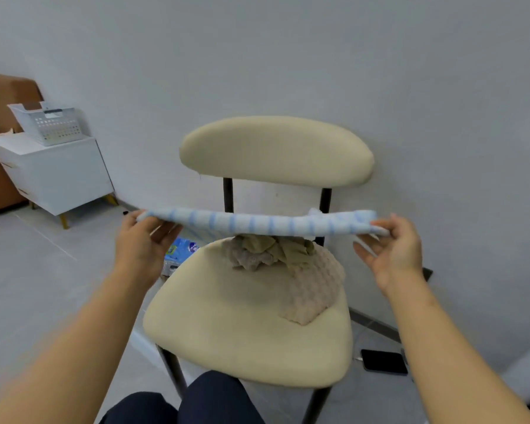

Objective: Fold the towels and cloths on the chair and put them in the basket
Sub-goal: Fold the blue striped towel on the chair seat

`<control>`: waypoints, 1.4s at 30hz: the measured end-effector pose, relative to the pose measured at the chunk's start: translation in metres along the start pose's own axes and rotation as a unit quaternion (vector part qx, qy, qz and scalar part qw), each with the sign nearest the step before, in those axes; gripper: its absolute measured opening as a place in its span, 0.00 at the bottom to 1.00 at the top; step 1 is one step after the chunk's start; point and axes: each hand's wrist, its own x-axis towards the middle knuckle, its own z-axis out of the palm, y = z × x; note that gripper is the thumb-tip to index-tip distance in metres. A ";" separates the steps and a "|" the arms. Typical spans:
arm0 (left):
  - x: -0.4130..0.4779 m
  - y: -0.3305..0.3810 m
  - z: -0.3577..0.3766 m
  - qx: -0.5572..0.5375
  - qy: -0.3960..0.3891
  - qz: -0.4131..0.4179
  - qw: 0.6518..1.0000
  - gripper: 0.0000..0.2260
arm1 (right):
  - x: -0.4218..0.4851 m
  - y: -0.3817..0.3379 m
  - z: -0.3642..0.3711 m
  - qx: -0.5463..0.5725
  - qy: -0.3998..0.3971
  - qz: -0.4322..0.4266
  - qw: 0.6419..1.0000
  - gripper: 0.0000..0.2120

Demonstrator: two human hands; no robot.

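A cream padded chair stands in front of me against the wall. I hold a white cloth with blue stripes stretched flat above the seat. My left hand pinches its left end and my right hand pinches its right end. At the back of the seat lie a crumpled grey cloth, an olive cloth and a beige waffle-textured towel. A white perforated basket sits on a white cabinet far to the left.
The white cabinet stands on the grey tiled floor beside a brown sofa. A blue plastic packet lies on the floor left of the chair. A black phone lies on the floor at the right. My knees are at the chair's front.
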 end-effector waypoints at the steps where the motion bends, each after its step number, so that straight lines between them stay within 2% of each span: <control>1: -0.009 -0.010 -0.010 0.012 0.011 -0.018 1.000 0.11 | -0.005 0.012 -0.009 -0.011 0.028 0.020 0.999 0.15; 5: -0.034 -0.043 -0.048 0.078 0.055 -0.066 0.993 0.11 | -0.023 0.051 -0.036 -0.052 0.130 0.059 0.988 0.11; 9: -0.043 -0.055 -0.066 0.207 0.075 -0.037 0.975 0.11 | -0.025 0.072 -0.049 -0.094 0.178 0.071 0.977 0.14; 12: -0.045 -0.055 -0.067 0.229 0.054 -0.039 0.971 0.05 | -0.020 0.078 -0.049 -0.113 0.152 0.087 0.978 0.11; 17: -0.021 -0.062 -0.063 0.272 0.040 -0.021 0.961 0.06 | -0.001 0.083 -0.039 -0.108 0.071 0.086 0.988 0.10; 22: 0.023 -0.076 -0.051 0.276 0.062 -0.011 0.959 0.08 | 0.038 0.085 -0.021 -0.052 0.083 0.081 0.992 0.10; 25: 0.053 -0.084 -0.036 0.278 0.069 -0.004 0.958 0.04 | 0.069 0.087 -0.006 -0.016 0.103 0.078 0.992 0.09; 33: 0.136 -0.120 -0.017 0.315 0.074 -0.007 0.946 0.08 | 0.136 0.101 0.034 0.012 0.110 0.046 0.993 0.09; 35: 0.144 -0.137 -0.017 0.402 0.062 -0.014 0.914 0.16 | 0.144 0.113 0.036 -0.034 0.082 0.039 0.995 0.06; 36: 0.143 -0.145 -0.019 0.469 0.054 -0.004 0.881 0.22 | 0.144 0.121 0.033 -0.095 0.072 0.030 0.992 0.08; 38: 0.129 -0.157 -0.024 0.582 0.017 0.079 0.809 0.30 | 0.136 0.138 0.024 -0.253 0.051 -0.030 0.966 0.15; 40: 0.106 -0.167 -0.031 0.622 -0.100 0.163 0.759 0.36 | 0.116 0.153 0.020 -0.394 -0.019 -0.125 0.911 0.18; 42: 0.087 -0.179 -0.041 0.664 -0.220 0.176 0.693 0.41 | 0.099 0.165 0.019 -0.531 -0.126 -0.174 0.820 0.26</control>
